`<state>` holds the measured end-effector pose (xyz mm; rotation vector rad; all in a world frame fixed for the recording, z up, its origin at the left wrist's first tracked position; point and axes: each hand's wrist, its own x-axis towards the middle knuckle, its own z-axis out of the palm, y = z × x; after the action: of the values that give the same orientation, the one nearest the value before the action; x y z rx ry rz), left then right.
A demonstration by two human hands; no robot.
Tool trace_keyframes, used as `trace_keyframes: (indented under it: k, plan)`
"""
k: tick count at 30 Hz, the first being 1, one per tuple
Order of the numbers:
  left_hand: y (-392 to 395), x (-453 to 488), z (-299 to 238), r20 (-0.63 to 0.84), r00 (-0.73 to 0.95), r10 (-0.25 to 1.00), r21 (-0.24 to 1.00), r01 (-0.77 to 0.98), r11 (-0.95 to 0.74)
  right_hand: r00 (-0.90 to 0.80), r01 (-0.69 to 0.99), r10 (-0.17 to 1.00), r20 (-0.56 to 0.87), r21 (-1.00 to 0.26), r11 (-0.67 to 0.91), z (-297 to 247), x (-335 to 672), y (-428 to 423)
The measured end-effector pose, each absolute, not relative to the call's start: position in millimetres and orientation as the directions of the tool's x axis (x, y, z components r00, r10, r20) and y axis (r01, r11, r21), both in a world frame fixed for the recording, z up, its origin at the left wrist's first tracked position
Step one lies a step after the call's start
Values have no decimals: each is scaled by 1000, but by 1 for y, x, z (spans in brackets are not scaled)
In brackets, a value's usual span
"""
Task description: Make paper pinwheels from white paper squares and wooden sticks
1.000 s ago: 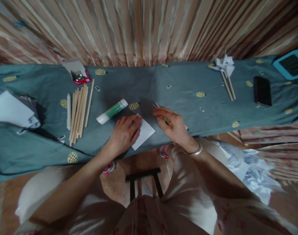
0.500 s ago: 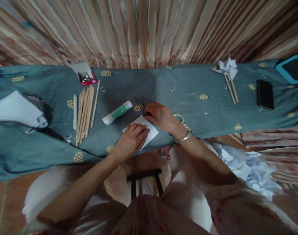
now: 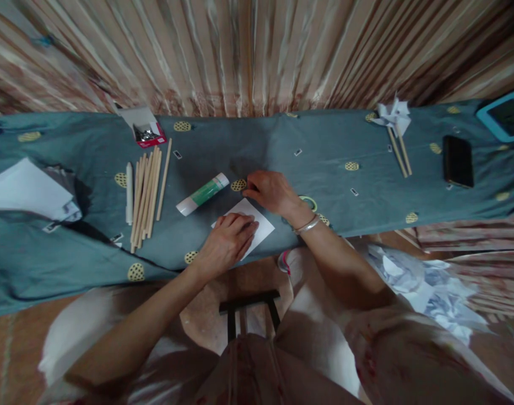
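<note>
A small white square of paper (image 3: 263, 229) lies turned cornerwise near the front edge of the cloth. My left hand (image 3: 227, 239) rests on its left part, fingers together and pressing it to the table. Just beyond the far corner, my right hand (image 3: 269, 191) hovers with curled fingers and the thumb close to them. Whatever may be between those fingertips is hidden. To the left of the paper lies a glue stick (image 3: 202, 194) with a green label. Scissors with a pale green handle (image 3: 310, 202) lie partly covered by my right wrist.
Wooden sticks (image 3: 146, 197) and a white candle-like stick (image 3: 129, 194) lie left, below an opened red box of metal pieces (image 3: 149, 135). A paper stack (image 3: 29, 188) is far left. Paper pinwheels (image 3: 394, 118), a phone (image 3: 458, 161) and a blue-framed device (image 3: 505, 116) are right. White papers (image 3: 429, 287) lie below.
My right hand has moved a little away from the paper's far corner, up and to the left. My left hand and the paper stay in place.
</note>
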<state>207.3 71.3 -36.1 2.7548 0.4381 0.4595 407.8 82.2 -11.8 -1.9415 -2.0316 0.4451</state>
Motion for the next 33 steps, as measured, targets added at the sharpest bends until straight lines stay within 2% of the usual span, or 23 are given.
trace_keyframes:
  k: [5, 8, 11, 14, 16, 20, 24, 30, 33]
  plan:
    - [84, 192, -29, 310, 851, 424, 474, 248, -845, 46, 845, 996, 70, -534, -2, -17, 416, 80]
    - [97, 180, -29, 315, 784, 536, 477, 357, -803, 73, 795, 990, 122, -607, 17, -15, 422, 71]
    - [104, 175, -32, 286, 753, 593, 475, 426, -770, 96, 758, 982, 165, -651, 35, -9, 420, 57]
    - [103, 175, -30, 274, 770, 576, 481, 410, -775, 75, 736, 979, 188, -673, 72, -4, 412, 39]
    - [100, 173, -26, 261, 816, 516, 492, 347, -798, 43, 730, 979, 199, -676, 105, -2, 406, 26]
    - [97, 164, -18, 204, 890, 408, 517, 256, -817, -37, 733, 973, 228, -656, 181, -3, 399, 4]
    - [99, 154, -19, 187, 898, 398, 491, 266, -830, -133, 775, 964, 231, -581, 247, -10, 398, -12]
    - [101, 149, -22, 225, 899, 376, 430, 254, -866, -266, 818, 954, 136, -492, 298, -14, 394, -23]
    - [100, 150, -22, 246, 897, 368, 412, 247, -877, -316, 831, 936, 154, -431, 352, -13, 389, -25]
